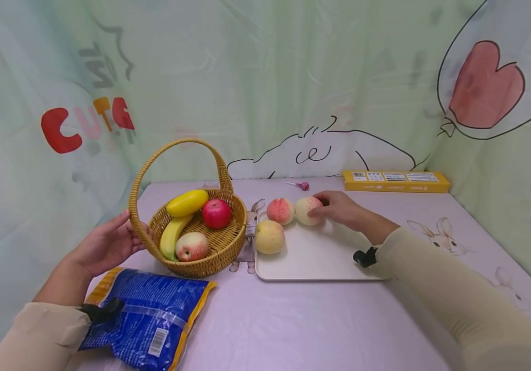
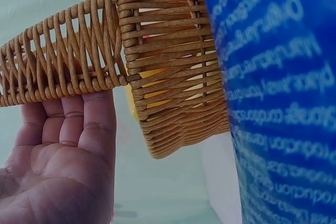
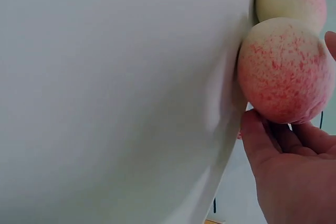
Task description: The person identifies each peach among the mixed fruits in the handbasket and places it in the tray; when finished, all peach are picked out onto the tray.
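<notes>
My right hand grips a pale peach with pink speckles at the back of a white tray. In the right wrist view its fingers curl against one side of that peach, with the thumb tip opposite. A redder peach sits beside it, and a yellow round fruit lies nearer the front. On the left, a wicker basket holds bananas, a yellow oblong fruit, a red apple and another peach. My left hand touches the handle with straight, relaxed fingers, their tips hidden behind it.
A blue packet with yellow edges lies in front of the basket, under the left forearm. At the back are a wrapped lollipop and a long yellow box. Printed curtains surround the table.
</notes>
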Demonstrator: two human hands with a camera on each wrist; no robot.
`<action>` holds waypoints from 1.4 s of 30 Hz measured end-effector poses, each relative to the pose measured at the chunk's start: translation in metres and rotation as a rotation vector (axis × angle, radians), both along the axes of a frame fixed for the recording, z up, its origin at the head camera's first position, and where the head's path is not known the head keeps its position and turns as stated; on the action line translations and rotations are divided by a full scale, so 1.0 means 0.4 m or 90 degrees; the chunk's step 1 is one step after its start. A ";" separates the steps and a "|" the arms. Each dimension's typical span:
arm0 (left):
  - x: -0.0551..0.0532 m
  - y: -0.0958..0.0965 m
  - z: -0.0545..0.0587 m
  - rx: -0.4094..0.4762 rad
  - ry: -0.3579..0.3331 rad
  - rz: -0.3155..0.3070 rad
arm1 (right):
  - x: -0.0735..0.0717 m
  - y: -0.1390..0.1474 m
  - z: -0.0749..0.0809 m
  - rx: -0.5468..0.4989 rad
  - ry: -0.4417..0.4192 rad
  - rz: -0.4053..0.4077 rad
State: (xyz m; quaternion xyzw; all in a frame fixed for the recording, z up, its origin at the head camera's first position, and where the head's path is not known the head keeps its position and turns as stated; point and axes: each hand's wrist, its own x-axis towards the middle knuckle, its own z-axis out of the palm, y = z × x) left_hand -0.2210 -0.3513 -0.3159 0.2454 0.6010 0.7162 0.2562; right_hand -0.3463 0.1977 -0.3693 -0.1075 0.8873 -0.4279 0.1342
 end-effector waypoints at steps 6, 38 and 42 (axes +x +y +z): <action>-0.001 0.001 0.002 0.018 -0.008 -0.007 | 0.000 -0.005 0.015 -0.012 0.019 -0.002; 0.001 0.004 0.005 -0.017 -0.023 0.029 | 0.089 -0.230 0.162 -0.161 0.115 0.139; 0.002 0.002 0.004 -0.013 -0.025 0.030 | 0.099 -0.269 0.176 -0.157 0.119 0.171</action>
